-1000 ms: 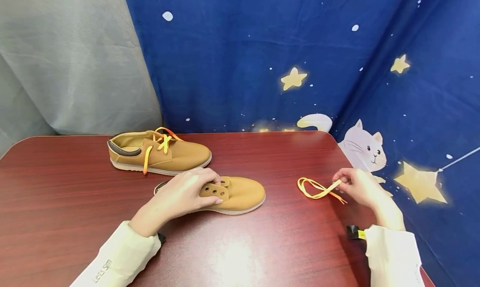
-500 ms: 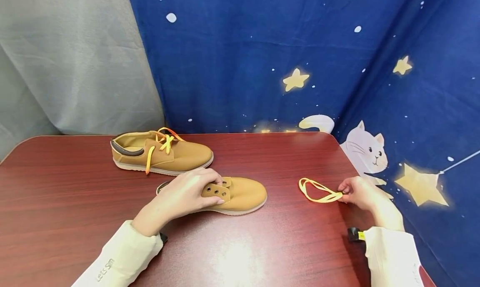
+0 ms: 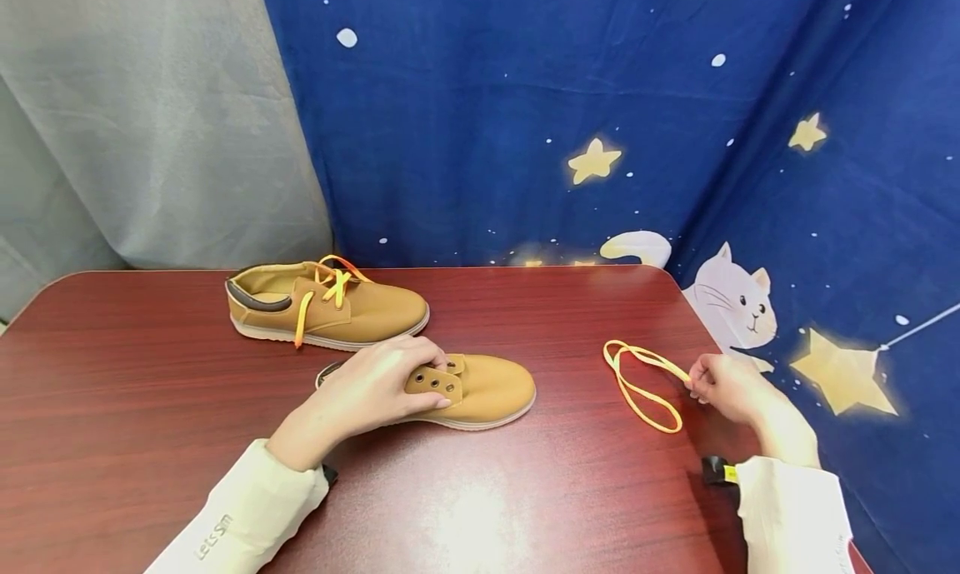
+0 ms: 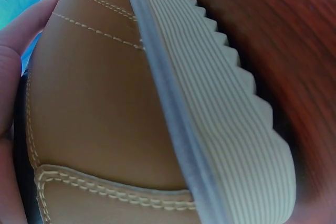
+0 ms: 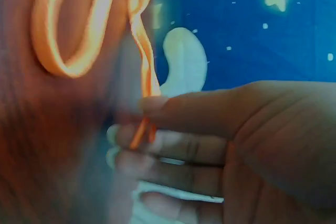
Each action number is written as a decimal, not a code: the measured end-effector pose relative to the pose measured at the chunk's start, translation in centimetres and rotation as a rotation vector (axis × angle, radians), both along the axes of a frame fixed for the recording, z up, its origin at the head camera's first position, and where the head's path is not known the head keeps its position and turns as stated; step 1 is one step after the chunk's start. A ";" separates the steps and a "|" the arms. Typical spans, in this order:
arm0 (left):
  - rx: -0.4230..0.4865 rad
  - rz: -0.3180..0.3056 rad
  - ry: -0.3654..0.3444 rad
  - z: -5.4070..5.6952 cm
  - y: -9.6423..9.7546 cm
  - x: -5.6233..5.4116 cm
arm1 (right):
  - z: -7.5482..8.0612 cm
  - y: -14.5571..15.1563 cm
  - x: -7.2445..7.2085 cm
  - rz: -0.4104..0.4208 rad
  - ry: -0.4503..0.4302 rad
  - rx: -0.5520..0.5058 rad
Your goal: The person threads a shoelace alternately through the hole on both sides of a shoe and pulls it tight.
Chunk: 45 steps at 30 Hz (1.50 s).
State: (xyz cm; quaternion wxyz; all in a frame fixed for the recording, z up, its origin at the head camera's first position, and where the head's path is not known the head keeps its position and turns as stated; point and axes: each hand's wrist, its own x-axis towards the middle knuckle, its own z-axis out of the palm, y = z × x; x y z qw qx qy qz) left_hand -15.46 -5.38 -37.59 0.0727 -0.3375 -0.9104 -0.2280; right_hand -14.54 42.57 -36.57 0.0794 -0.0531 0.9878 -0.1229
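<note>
My left hand (image 3: 367, 395) grips a tan shoe (image 3: 498, 389) by its eyelet flap, thumb on the near side and fingers over the tongue opening. The flap's eyelets hold no lace, and the hand covers the heel part. In the left wrist view the shoe's stitched tan side and ridged pale sole (image 4: 210, 98) show up close. Off to the right, my right hand (image 3: 738, 399) pinches a yellow-orange shoelace (image 3: 660, 362) near its ends. The lace hangs in loops to the left of the fingers. Its tips (image 5: 139, 134) poke out below the thumb in the right wrist view.
A second tan shoe (image 3: 386, 309), with yellow-orange lace through it, stands behind the first one. Both are on a dark red wooden table (image 3: 555, 482). A blue star-patterned curtain (image 3: 480, 124) and a grey one (image 3: 150, 124) hang behind the table.
My right hand has shifted slightly right and down with the shoelace, whose loops have swung and opened out, one now dropping toward me. The left hand keeps its hold on the shoe.
</note>
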 end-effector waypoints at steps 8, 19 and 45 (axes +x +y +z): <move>0.001 -0.002 0.003 0.0 -0.1 0.0 | 2.7 -2.8 0.9 0.054 0.183 -0.140; -0.004 0.006 -0.013 0.0 -0.2 0.0 | 4.4 -7.0 1.9 0.194 0.147 -0.421; -0.012 0.005 -0.007 0.0 0.0 -0.1 | 0.6 -17.4 2.7 0.619 0.044 -0.572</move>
